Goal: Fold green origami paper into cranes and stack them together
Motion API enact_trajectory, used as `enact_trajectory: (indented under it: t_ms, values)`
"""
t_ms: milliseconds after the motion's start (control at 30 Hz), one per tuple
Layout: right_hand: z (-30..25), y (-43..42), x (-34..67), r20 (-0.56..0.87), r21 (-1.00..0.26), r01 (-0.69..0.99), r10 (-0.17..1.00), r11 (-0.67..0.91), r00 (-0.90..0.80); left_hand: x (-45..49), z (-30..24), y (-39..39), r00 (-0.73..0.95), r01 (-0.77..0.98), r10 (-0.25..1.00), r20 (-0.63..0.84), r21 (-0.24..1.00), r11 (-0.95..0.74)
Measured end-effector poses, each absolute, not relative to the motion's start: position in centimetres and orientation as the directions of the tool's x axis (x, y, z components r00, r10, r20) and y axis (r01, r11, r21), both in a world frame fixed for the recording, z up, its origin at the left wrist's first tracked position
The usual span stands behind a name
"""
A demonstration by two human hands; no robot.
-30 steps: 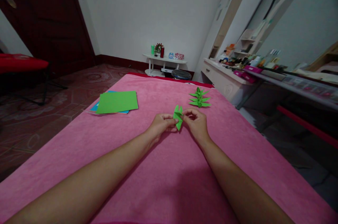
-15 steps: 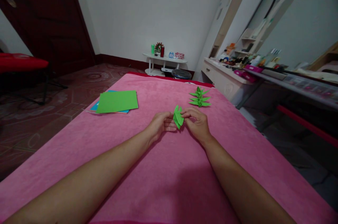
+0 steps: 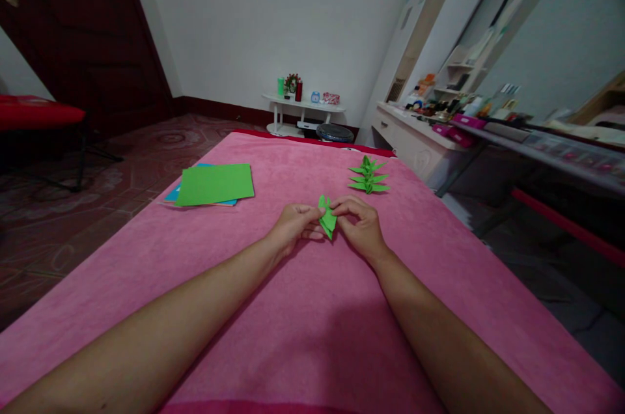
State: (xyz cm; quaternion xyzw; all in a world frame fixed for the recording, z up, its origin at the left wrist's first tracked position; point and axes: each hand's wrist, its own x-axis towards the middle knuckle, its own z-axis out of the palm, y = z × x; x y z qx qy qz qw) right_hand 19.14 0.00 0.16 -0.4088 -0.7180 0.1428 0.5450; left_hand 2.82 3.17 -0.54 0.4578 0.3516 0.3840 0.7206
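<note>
A small folded green paper piece [image 3: 327, 219] is held between both my hands just above the pink cloth [image 3: 303, 336]. My left hand [image 3: 293, 226] pinches its left side with closed fingers. My right hand [image 3: 359, 225] pinches its right side, fingers curled round it. Beyond my right hand lie finished green folded paper figures [image 3: 368, 177], stacked together on the cloth. To the left lies a flat green paper sheet [image 3: 215, 183] on top of a blue sheet [image 3: 172, 194].
The pink cloth covers a surface that ends at a red far edge. A small white shelf [image 3: 303, 108] with bottles stands by the far wall. A dressing table [image 3: 420, 144] crowded with items runs along the right. A red seat [image 3: 34, 113] is at far left.
The green piece has been folded narrower and lowered slightly toward the cloth. Both hands stayed pinched on it, moving a little closer together.
</note>
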Motion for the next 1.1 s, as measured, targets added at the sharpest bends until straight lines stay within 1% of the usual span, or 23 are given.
enact_trajectory:
  t_ms: [67,133,200,267,333,433,533,600,867,1100]
  values:
    - [0.3,-0.1,19.1,0.655,-0.661,0.431,0.752,0.615,-0.069,2.8,-0.6,3.2,0.445,-0.220,0.885,-0.137,0.941,0.257]
    - [0.4,-0.1,19.1,0.611,-0.726,0.388,0.792,0.568,-0.015,2.8,-0.5,3.3,0.431,-0.216,0.895,-0.116,0.949,0.228]
    - [0.4,0.1,19.3,0.499,-0.846,0.267,0.862,0.462,0.092,2.8,-0.5,3.4,0.415,-0.212,0.904,-0.097,0.957,0.199]
    - [0.2,0.4,19.5,0.335,-0.941,0.107,0.931,0.322,0.144,2.8,-0.4,3.4,0.404,-0.204,0.912,-0.074,0.964,0.169]
    - [-0.1,0.6,19.7,0.185,-0.983,0.014,0.979,0.185,0.090,2.8,-0.4,3.4,0.403,-0.189,0.914,-0.036,0.974,0.122]
    - [-0.4,0.9,19.8,0.061,-0.998,-0.009,0.998,0.061,-0.020,2.8,-0.6,3.5,0.432,-0.150,0.901,0.034,0.988,0.034]
    - [-0.5,0.9,19.7,0.029,-0.999,-0.025,0.999,0.028,-0.045,2.7,-0.9,3.6,0.463,-0.116,0.884,0.065,0.993,-0.012]
    - [-0.4,0.9,19.7,0.015,-1.000,-0.024,0.999,0.014,-0.041,2.7,-1.0,3.6,0.473,-0.105,0.879,0.059,0.994,-0.010]
    - [-0.3,0.9,20.1,0.023,-0.999,0.033,0.998,0.025,-0.062,2.6,-0.7,3.3,0.505,-0.125,0.860,-0.072,0.980,0.155]
    - [-0.4,0.9,20.2,0.013,-1.000,0.021,0.998,0.014,-0.064,2.3,-0.3,3.4,0.506,-0.132,0.849,-0.150,0.960,0.247]
